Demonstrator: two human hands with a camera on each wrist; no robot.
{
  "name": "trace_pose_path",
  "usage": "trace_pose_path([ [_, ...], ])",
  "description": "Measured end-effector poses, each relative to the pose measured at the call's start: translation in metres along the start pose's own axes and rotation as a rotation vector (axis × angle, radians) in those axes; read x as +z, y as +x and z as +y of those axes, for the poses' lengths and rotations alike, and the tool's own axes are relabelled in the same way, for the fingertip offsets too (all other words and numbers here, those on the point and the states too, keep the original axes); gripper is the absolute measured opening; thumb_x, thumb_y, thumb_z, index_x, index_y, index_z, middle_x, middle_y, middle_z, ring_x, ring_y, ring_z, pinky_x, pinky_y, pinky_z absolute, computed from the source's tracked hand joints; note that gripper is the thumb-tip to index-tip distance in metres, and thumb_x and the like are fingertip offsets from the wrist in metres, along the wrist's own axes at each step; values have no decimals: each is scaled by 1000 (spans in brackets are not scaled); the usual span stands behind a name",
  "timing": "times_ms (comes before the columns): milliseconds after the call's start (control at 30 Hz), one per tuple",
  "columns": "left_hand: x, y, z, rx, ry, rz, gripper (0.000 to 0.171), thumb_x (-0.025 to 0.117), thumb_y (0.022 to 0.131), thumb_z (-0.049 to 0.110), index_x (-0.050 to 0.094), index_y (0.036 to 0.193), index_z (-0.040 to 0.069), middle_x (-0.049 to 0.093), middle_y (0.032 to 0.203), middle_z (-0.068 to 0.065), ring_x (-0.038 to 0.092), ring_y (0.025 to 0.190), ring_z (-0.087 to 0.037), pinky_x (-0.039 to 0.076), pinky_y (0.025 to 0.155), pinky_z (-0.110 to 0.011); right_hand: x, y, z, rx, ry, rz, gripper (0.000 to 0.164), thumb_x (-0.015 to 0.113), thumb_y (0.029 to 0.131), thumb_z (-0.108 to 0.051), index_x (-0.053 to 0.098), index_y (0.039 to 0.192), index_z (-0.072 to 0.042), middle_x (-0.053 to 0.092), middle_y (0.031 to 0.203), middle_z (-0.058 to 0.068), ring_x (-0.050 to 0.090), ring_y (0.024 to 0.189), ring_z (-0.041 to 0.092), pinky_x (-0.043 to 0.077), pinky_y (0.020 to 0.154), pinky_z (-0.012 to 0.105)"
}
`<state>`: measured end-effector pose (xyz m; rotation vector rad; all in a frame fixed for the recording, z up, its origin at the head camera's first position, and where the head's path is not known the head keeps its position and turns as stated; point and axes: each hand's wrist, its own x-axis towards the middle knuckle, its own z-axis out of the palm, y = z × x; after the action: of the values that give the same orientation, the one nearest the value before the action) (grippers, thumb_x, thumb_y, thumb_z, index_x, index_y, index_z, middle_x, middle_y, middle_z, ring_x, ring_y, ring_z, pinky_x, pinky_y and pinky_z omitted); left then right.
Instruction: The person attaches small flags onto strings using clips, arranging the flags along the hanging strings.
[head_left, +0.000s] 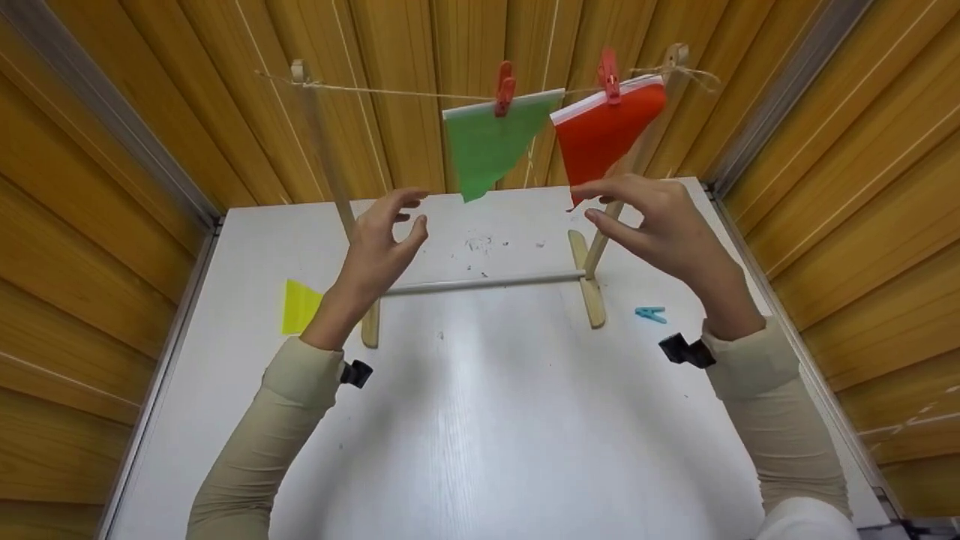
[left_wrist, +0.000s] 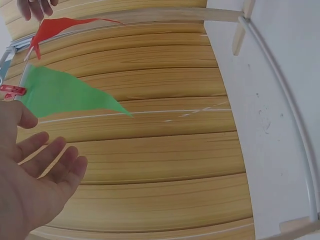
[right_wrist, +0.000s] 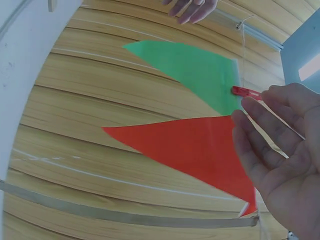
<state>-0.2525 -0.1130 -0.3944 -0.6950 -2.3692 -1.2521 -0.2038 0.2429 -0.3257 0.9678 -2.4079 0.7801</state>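
left hand (head_left: 379, 244) and right hand (head_left: 664, 221) near green flag (head_left: 495, 142), red flag (head_left: 600, 139), fingers loosely parted
left wrist (head_left: 335, 309) partly hides yellow sheet (head_left: 299, 306)

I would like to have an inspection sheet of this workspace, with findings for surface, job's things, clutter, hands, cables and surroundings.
Surface: white table, with small dark specks towards the far side.
Job's things: green flag and red flag hang by red clips from a string between wooden posts; yellow piece and blue clip lie on the table.
Clutter: nothing seen beyond the specks.
Hands: left hand and right hand raised, no grip seen.
Cables: nothing seen.
Surroundings: wood-patterned panels, metal strips at the corners.
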Motion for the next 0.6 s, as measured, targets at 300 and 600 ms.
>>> trace_pose_path([
  [300, -21, -30, -28, 36, 199, -24, 35, 61, 98, 6, 60, 133, 4, 63, 133, -11, 58, 127, -27, 48, 107, -43, 19, -37, 30, 104, 32, -15, 34, 73, 93, -4, 72, 126, -11, 74, 121, 3, 69, 112, 22, 45, 97, 11],
  [600, -49, -70, -70, -78, 336, -34, 36, 64, 96, 2, 61, 132, 5, 61, 135, -14, 55, 129, -34, 49, 105, -48, 30, -84, 71, 266, -11, -39, 30, 70, 96, -7, 72, 126, -13, 73, 122, 5, 69, 113, 25, 44, 89, 5],
])
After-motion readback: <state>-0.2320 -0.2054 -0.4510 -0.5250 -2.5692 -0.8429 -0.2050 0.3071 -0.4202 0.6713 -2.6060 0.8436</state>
